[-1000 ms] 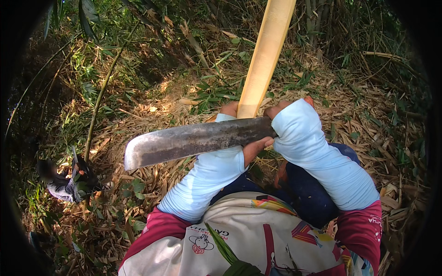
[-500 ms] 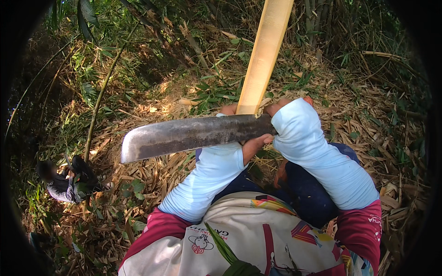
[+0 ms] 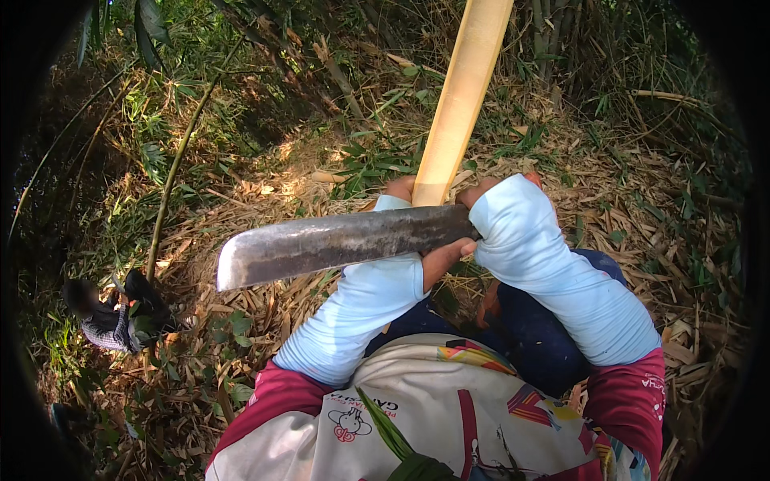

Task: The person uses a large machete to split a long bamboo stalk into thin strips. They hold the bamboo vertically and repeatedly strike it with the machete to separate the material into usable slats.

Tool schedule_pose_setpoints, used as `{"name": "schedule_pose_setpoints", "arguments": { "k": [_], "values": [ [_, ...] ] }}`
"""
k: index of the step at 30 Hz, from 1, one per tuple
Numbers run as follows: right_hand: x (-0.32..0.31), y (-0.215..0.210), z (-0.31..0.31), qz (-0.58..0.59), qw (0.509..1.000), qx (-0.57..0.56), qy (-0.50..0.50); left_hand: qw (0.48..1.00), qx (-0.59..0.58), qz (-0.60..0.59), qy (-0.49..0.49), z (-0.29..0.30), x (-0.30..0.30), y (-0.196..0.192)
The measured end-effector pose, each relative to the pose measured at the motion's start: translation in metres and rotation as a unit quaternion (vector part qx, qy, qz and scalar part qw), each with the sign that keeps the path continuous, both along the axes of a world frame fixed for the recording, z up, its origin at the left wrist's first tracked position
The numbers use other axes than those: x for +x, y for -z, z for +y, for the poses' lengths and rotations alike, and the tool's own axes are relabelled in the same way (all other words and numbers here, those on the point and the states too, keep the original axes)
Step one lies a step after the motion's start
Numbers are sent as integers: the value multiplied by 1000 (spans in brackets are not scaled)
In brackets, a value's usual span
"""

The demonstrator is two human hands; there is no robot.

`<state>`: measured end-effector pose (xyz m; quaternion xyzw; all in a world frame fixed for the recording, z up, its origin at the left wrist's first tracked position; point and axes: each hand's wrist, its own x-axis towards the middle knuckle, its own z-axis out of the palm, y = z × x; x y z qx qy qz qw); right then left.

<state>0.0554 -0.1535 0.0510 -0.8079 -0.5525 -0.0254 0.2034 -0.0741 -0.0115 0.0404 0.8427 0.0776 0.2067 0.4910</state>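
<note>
A split length of pale bamboo (image 3: 465, 96) rises from between my hands to the top of the view. My left hand (image 3: 439, 261) is closed around its near end, with the thumb below the blade and knuckles showing beyond it. Crossing over that end is a machete (image 3: 345, 239), its broad dark blade pointing left with a bright worn tip. At the blade's right end my right hand (image 3: 475, 192) is closed on the machete; the handle is hidden by the hand and the pale blue sleeve.
Dry bamboo leaves and husks (image 3: 265, 272) cover the ground. A thin upright pole (image 3: 178, 160) stands at left, near another person (image 3: 120, 321) sitting low with something in their hands. Dense bamboo stems (image 3: 545, 40) grow at the back. My bent knees (image 3: 537, 345) are under my forearms.
The machete blade has shifted slightly toward me and to the right, against the bamboo's near end. Both hands keep their hold, and the bamboo stays almost in place.
</note>
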Motion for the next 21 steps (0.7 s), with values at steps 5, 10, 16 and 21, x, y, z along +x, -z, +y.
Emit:
{"name": "schedule_pose_setpoints", "arguments": {
  "k": [5,10,16,21],
  "values": [
    [-1,-4,0,-27,999,-16,23,995,57,-81,-28,-6,3,-4],
    [-3,-3,-3,-52,998,30,27,996,80,-29,-17,-2,-1,3],
    [0,2,-1,-35,999,38,16,994,8,-103,-38,-4,5,8],
    [2,2,2,-4,1000,-9,-13,993,65,-90,-32,1,6,8]
  ]
}}
